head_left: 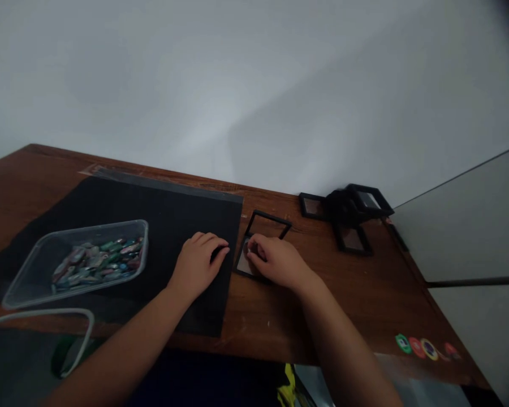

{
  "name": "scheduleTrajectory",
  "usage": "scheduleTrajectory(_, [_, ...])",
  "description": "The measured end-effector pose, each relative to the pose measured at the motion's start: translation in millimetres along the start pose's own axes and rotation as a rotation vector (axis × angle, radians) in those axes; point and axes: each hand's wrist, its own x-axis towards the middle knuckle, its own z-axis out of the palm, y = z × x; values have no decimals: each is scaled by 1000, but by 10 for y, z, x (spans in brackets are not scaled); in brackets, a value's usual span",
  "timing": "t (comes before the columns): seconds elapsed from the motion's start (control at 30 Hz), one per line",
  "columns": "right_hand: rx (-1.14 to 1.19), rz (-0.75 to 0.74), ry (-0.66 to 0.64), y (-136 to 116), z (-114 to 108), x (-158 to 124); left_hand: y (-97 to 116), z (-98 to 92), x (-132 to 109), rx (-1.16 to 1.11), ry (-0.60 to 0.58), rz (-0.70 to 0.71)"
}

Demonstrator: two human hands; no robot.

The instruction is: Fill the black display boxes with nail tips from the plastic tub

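Note:
My left hand (198,261) rests on a black mat (182,220), its fingers loosely curved and the thumb tip close to the index finger, a small gap between them. Nothing shows in its grasp. Over the lower half of an unfolded black-framed display case (268,216) is my right hand (277,261), thumb and fingers pinched together. A tiny pale thing shows at these fingertips, too small to name. The case lies on the wooden table just beyond the mat's right edge, partly covered by my right hand.
A clear plastic tub (34,268) of polished coloured stones (97,263) stands on the mat. Several more black frames (351,237) lie at the back right by the wall. Round coloured badges (416,346) sit near the table's right front edge. A white curved handle (82,314) is at lower left.

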Motion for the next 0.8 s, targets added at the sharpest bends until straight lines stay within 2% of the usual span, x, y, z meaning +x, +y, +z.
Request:
scheduleTrajectory(0.47, [-13, 3, 3, -6, 20, -7, 26, 24, -15, 90, 46, 60])
scheduleTrajectory(0.6, [-20, 3, -12, -16, 4, -28, 57, -7, -15, 84, 100, 81])
scheduleTrajectory(0.7, [-23, 6, -19, -22, -6, -35, 116, -130, -39, 61, 185, 88])
scheduleTrajectory(0.8, [-12, 4, -27, -26, -14, -36, 176, -406, -92, 14, 340, 119])
